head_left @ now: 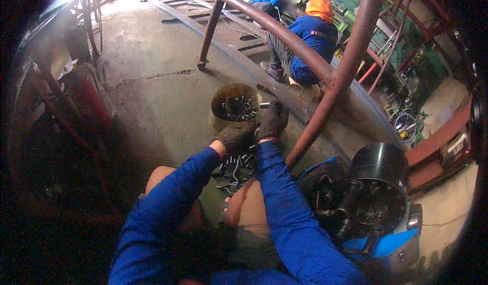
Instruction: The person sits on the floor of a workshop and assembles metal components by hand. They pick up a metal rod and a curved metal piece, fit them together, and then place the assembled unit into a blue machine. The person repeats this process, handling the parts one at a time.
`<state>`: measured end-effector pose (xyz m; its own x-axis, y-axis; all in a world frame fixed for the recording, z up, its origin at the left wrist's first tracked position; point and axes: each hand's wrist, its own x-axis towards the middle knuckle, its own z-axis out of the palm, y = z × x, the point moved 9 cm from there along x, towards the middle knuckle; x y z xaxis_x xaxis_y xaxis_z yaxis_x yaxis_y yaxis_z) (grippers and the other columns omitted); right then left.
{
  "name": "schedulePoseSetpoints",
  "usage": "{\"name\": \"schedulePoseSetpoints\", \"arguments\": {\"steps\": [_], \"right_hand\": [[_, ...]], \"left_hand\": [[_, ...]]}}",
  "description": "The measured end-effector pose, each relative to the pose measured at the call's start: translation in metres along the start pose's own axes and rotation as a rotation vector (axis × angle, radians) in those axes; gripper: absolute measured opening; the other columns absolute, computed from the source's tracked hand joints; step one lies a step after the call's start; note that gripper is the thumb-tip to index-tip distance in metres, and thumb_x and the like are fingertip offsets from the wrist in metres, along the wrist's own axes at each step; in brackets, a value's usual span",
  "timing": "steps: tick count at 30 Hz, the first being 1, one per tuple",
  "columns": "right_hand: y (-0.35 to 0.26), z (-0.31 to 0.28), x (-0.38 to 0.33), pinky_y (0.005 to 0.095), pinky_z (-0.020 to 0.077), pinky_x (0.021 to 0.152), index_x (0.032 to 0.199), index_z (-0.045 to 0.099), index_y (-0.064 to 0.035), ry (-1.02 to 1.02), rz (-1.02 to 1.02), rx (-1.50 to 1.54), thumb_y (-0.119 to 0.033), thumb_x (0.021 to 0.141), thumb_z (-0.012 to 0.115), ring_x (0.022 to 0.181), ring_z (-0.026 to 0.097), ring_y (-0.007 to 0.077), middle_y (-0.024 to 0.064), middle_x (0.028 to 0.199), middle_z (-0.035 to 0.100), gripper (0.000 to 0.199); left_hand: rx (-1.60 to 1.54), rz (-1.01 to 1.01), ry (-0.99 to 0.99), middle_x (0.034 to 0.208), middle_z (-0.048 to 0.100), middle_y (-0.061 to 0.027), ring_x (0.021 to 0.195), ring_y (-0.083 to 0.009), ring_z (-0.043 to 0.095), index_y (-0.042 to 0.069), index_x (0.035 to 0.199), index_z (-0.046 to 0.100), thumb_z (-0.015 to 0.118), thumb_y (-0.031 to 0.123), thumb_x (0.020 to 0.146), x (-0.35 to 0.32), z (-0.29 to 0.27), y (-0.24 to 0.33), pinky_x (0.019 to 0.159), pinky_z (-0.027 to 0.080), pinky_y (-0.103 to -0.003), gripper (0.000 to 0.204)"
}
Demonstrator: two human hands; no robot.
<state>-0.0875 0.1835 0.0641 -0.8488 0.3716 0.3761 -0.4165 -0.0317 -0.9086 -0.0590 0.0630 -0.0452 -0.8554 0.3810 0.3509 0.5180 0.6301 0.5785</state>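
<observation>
Roughly mid-frame, the right hand (273,121) grips a metal piece (265,105); whether the left hand (236,138) grasps anything, I cannot tell.

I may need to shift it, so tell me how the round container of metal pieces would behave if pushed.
The container would probably feel heavy for its size, given the metal pieces inside. Its wall looks rigid, so it likely keeps its shape. Standing upright on the floor, it may scrape along rather than roll.

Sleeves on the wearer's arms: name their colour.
The sleeves are blue, seen best in the head view.
</observation>
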Motion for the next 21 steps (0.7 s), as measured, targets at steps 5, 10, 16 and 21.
{"name": "schedulePoseSetpoints", "arguments": {"steps": [5, 10, 16, 21], "right_hand": [[-0.013, 0.005, -0.008, 0.0351, 0.0493, 0.084, 0.115, 0.060, -0.0061, -0.167, 0.074, -0.009, -0.036, 0.104, 0.058, 0.092, 0.058, 0.0207, 0.0055, 0.107, 0.061, 0.032], [0.012, 0.018, -0.010, 0.0371, 0.0491, 0.091, 0.122, 0.060, -0.0048, -0.288, 0.033, 0.128, -0.038, 0.107, 0.054, 0.103, 0.059, 0.0235, 0.0102, 0.115, 0.062, 0.037], [-0.001, 0.037, -0.028, 0.0416, 0.0480, 0.101, 0.126, 0.060, -0.0027, -0.361, 0.143, 0.234, -0.036, 0.109, 0.050, 0.114, 0.060, 0.0273, 0.0131, 0.124, 0.063, 0.039], [-0.042, 0.037, -0.033, 0.0366, 0.0533, 0.089, 0.125, 0.062, -0.0087, -0.298, 0.022, 0.213, -0.039, 0.107, 0.057, 0.098, 0.062, 0.0177, 0.0063, 0.115, 0.064, 0.035]], "left_hand": [[-0.355, -0.115, 0.021, 0.135, 0.065, -0.0106, 0.115, -0.0240, 0.064, 0.011, 0.139, 0.056, 0.045, 0.031, 0.111, -0.001, -0.033, 0.068, 0.099, 0.052, -0.038, 0.036], [-1.894, -0.378, 0.130, 0.125, 0.071, -0.0128, 0.106, -0.0305, 0.068, 0.008, 0.137, 0.058, 0.060, 0.042, 0.099, 0.022, -0.035, 0.076, 0.095, 0.054, -0.042, 0.051], [-2.100, -0.469, 0.415, 0.112, 0.072, -0.0088, 0.096, -0.0280, 0.069, 0.011, 0.125, 0.067, 0.060, 0.044, 0.098, 0.021, -0.028, 0.021, 0.088, 0.056, -0.041, 0.043], [-1.405, -0.454, 0.602, 0.104, 0.071, -0.0080, 0.086, -0.0252, 0.069, 0.011, 0.119, 0.067, 0.062, 0.036, 0.096, -0.006, -0.063, -0.057, 0.074, 0.057, -0.039, 0.034]]}}
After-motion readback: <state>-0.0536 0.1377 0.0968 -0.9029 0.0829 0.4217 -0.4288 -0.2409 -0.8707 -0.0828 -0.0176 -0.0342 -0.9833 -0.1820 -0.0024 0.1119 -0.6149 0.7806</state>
